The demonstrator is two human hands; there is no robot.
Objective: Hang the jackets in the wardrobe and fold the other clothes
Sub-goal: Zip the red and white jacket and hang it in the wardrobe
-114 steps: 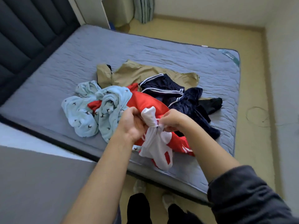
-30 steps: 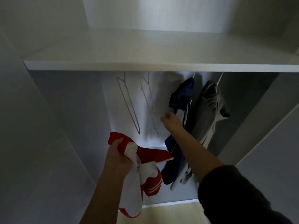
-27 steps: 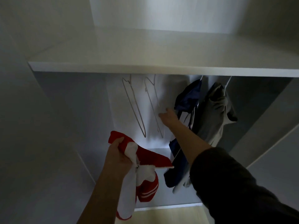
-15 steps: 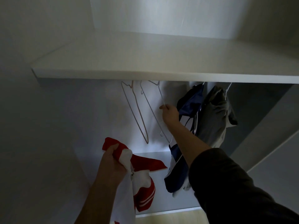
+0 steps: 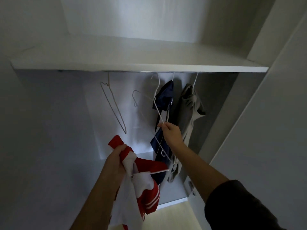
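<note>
In the head view my left hand grips a bunched red and white jacket, which hangs down in front of the open wardrobe. My right hand reaches up and pinches the wire of a white hanger, tilted in front of a navy jacket. A second hanger hook sticks out to the left of it, off the rail; whether the two wires are tangled is unclear. The rail runs under the shelf.
One empty white hanger hangs from the rail on the left. A grey garment hangs right of the navy jacket. The wardrobe's right side panel stands close to my right arm. Pale floor shows below.
I have gone from the bed to the wardrobe with the red jacket. My right hand took hold of a hanger and drew it down and to the right, away from the left hanger.
</note>
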